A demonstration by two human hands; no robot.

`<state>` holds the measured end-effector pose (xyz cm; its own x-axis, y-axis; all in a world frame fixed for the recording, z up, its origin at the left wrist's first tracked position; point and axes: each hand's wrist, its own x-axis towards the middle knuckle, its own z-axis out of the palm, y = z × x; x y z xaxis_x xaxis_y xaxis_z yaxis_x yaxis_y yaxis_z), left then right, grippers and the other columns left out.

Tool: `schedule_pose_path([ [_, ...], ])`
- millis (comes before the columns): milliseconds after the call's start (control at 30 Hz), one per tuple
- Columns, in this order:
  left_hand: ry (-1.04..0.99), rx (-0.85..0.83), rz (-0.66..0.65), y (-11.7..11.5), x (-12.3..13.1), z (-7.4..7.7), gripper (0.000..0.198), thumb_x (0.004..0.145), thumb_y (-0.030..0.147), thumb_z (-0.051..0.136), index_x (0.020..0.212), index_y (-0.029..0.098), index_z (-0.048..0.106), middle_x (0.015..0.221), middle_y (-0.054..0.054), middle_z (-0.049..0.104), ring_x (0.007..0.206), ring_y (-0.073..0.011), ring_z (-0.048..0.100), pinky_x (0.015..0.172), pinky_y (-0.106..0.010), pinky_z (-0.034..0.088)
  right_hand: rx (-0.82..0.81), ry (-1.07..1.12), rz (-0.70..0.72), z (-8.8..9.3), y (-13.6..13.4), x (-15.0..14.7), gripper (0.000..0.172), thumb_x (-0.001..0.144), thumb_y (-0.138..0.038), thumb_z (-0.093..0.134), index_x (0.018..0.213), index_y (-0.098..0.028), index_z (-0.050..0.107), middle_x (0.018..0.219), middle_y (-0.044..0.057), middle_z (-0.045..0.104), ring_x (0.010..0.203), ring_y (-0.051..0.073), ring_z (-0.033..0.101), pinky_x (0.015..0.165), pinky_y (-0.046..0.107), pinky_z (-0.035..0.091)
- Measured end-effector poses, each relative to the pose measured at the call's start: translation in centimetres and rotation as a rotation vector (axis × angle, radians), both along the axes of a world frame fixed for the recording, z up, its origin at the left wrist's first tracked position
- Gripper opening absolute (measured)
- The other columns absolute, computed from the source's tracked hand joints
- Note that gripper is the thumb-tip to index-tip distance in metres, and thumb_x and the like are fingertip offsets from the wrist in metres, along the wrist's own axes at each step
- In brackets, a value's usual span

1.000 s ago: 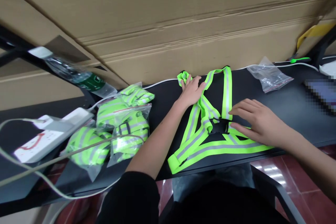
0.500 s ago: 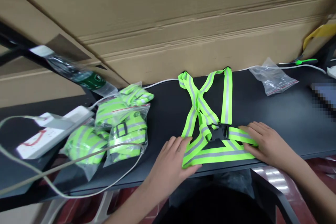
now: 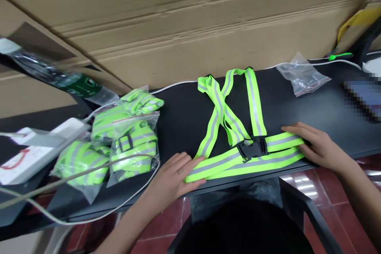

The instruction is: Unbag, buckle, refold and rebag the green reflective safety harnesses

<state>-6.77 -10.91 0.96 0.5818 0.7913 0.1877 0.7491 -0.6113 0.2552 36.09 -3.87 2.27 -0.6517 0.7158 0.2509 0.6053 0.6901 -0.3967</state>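
A neon green reflective strap harness (image 3: 235, 123) with grey stripes lies spread flat on the black table (image 3: 321, 111). Its waist band runs left to right near the front edge, joined by a black buckle (image 3: 251, 149). Two shoulder straps cross and reach toward the cardboard at the back. My left hand (image 3: 172, 176) presses the band's left end with fingers laid flat. My right hand (image 3: 317, 147) lies flat on the band's right end, fingers stretched out.
Several clear bags holding folded green harnesses (image 3: 125, 135) lie at the left, with a white power strip (image 3: 38, 149), grey cables and a plastic bottle (image 3: 56, 77). An empty zip bag (image 3: 302, 74) and a green-handled tool (image 3: 339, 55) sit at the back right. Cardboard (image 3: 190, 20) walls the back.
Both hands came down from the shoulder straps and buckle to the waist band, then slid apart to its ends. The band now lies stretched out wider and straighter.
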Motion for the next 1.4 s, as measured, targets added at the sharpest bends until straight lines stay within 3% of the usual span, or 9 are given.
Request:
schedule_pose_path([
  [100,0.025,-0.014,0.0,-0.2,-0.5,-0.1,0.035,0.098,0.046,0.056,0.12,0.02,0.061,0.085,-0.003,0.063,0.078,-0.0203,0.057,0.073,-0.032,0.046,-0.051,-0.023,-0.031,0.2,-0.2,-0.1,0.042,0.096,-0.025,0.052,0.138,-0.023,0.049,0.108,0.01,0.067,0.09,0.022,0.066,0.075,0.034,0.053],
  [233,-0.008,-0.09,0.066,-0.5,-0.6,-0.5,0.027,0.099,0.039,0.052,0.116,0.019,0.06,0.094,-0.006,0.065,0.087,-0.0229,0.057,0.078,-0.035,0.047,-0.119,-0.046,-0.049,0.4,-0.3,-0.1,0.064,0.081,-0.052,0.074,0.134,-0.022,0.054,0.107,0.01,0.068,0.095,0.027,0.065,0.082,0.042,0.053],
  [467,-0.038,-0.112,0.19,-0.6,-0.8,-0.8,0.025,0.096,0.037,0.043,0.104,0.018,0.058,0.095,-0.009,0.064,0.087,-0.0264,0.058,0.078,-0.039,0.048,-0.08,-0.075,-0.01,0.5,-2.0,0.0,0.069,0.069,-0.071,0.076,0.116,-0.023,0.065,0.115,0.011,0.067,0.104,0.032,0.061,0.087,0.047,0.044],
  [667,-0.022,-0.046,0.22,0.0,-0.9,-0.9,0.027,0.094,0.04,0.043,0.103,0.018,0.057,0.088,-0.008,0.064,0.08,-0.0257,0.062,0.071,-0.037,0.05,-0.247,-0.067,-0.069,1.1,-2.6,-0.7,0.035,0.081,-0.055,0.075,0.09,-0.023,0.064,0.112,0.009,0.067,0.107,0.029,0.059,0.091,0.047,0.044],
  [767,-0.035,0.003,0.205,0.3,-0.8,-0.8,0.026,0.091,0.044,0.052,0.098,0.019,0.054,0.084,-0.008,0.066,0.075,-0.0257,0.065,0.065,-0.035,0.051,-0.459,0.045,-0.118,1.5,-1.9,-0.3,0.029,0.084,-0.05,0.074,0.088,-0.023,0.063,0.09,0.004,0.067,0.084,0.021,0.062,0.073,0.036,0.05],
  [867,-0.052,0.019,0.213,0.4,-1.0,-0.7,0.026,0.087,0.045,0.059,0.097,0.022,0.052,0.085,-0.007,0.068,0.075,-0.0257,0.067,0.065,-0.035,0.051,-0.648,0.221,-0.216,1.7,-1.0,0.2,0.03,0.084,-0.046,0.075,0.082,-0.022,0.057,0.073,-0.002,0.058,0.062,0.014,0.055,0.055,0.027,0.045],
  [1100,-0.079,-0.062,0.311,-0.2,-2.7,-1.7,0.017,0.086,0.039,0.054,0.094,0.024,0.053,0.093,-0.007,0.071,0.08,-0.0256,0.069,0.067,-0.034,0.052,-1.04,0.556,-0.434,1.8,0.3,-0.4,0.045,0.075,-0.049,0.082,0.09,-0.025,0.047,0.059,-0.009,0.05,0.036,0.008,0.045,0.032,0.022,0.036],
  [1267,-0.111,-0.071,0.291,0.1,-2.6,-1.5,0.017,0.092,0.037,0.05,0.098,0.023,0.056,0.095,-0.006,0.068,0.081,-0.0233,0.067,0.07,-0.033,0.051,-0.955,0.398,-0.546,1.9,0.3,-1.0,0.049,0.07,-0.054,0.084,0.095,-0.023,0.055,0.054,-0.007,0.054,0.034,0.009,0.047,0.032,0.022,0.035],
  [1400,-0.102,-0.097,0.256,0.5,-2.1,-0.6,0.023,0.095,0.042,0.053,0.104,0.022,0.059,0.094,-0.007,0.068,0.085,-0.0246,0.066,0.073,-0.034,0.051,-0.701,0.195,-0.536,1.6,-0.2,-0.8,0.048,0.078,-0.062,0.074,0.104,-0.023,0.062,0.051,-0.005,0.054,0.038,0.014,0.052,0.037,0.027,0.038],
])
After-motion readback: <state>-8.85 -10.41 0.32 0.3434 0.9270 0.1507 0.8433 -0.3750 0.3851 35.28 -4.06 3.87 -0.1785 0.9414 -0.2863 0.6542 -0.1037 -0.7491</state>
